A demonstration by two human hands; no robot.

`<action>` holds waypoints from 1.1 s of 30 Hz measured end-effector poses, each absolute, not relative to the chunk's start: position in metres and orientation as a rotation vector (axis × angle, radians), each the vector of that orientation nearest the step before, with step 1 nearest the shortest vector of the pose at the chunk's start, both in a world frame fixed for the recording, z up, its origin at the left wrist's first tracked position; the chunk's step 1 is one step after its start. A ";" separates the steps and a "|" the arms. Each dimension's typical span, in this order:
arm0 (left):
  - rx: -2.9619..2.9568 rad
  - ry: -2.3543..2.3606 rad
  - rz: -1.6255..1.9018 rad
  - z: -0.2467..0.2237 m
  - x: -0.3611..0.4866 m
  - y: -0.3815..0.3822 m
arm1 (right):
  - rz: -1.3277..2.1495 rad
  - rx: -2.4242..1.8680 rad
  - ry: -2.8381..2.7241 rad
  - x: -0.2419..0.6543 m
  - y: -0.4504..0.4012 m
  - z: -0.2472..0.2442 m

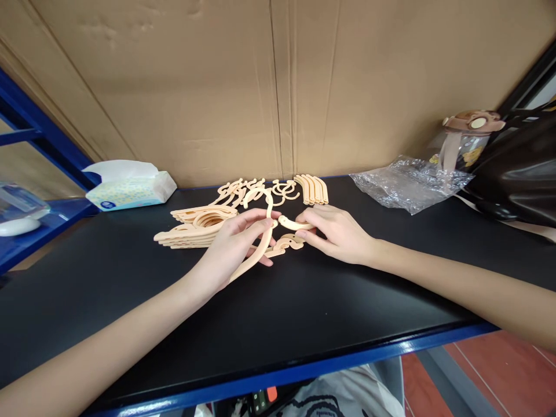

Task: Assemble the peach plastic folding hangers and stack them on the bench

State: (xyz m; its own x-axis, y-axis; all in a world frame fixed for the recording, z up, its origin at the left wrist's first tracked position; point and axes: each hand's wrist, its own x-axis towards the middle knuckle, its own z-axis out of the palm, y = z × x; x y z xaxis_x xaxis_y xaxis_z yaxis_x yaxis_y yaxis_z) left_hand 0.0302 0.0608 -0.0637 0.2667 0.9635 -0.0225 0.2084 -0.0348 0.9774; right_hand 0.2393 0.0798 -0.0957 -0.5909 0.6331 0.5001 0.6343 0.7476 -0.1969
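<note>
**Cream curved pieces, one in each hand, above a black tabletop**

Cream is the colour of both held pieces in the head view. The left hand [232, 240] is closed around a long hooked piece [263, 244], its hook rising toward twelve o'clock and its arm running down to seven. The right hand [336, 231] pinches a short curved piece [292, 224], whose free end points to nine o'clock, just beside the long one; whether they touch, I cannot tell.

Loose cream parts [287, 243] lie on the black tabletop [260, 330] just below the hands, at six o'clock. Around the hands, a stack of cream hanger pieces [191, 238] sits at nine, a tissue pack [130, 192] at ten, a pile of hooks [234, 191] at eleven and a row of curved bars [313, 190] at one. A crumpled clear bag [403, 184] and a bottle [471, 142] lie toward two.
</note>
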 end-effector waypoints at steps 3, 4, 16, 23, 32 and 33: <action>1.438 1.104 0.907 -0.064 0.028 0.062 | -0.079 -0.921 -2.441 0.239 0.081 -0.096; 1.417 1.080 0.901 -0.064 0.028 0.062 | -0.094 -0.923 -2.449 0.239 0.081 -0.096; 1.389 0.959 0.746 -0.058 0.024 0.064 | -0.238 -0.879 -2.424 0.242 0.081 -0.097; 1.490 0.945 0.686 -0.058 0.021 0.069 | -0.284 -0.854 -2.408 0.243 0.081 -0.100; 1.544 0.957 0.650 -0.056 0.020 0.068 | -0.416 -0.824 -2.409 0.242 0.082 -0.103; 1.556 0.954 0.650 -0.056 0.020 0.068 | -0.426 -0.823 -2.410 0.242 0.081 -0.103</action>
State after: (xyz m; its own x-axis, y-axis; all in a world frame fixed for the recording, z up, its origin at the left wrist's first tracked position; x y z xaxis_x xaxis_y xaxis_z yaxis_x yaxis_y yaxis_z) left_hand 0.0205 0.0681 -0.0557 0.5179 0.8503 -0.0938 0.2239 -0.0289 0.9742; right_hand 0.2417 0.0814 -0.1035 -0.6598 0.4623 0.5924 0.6372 0.7620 0.1150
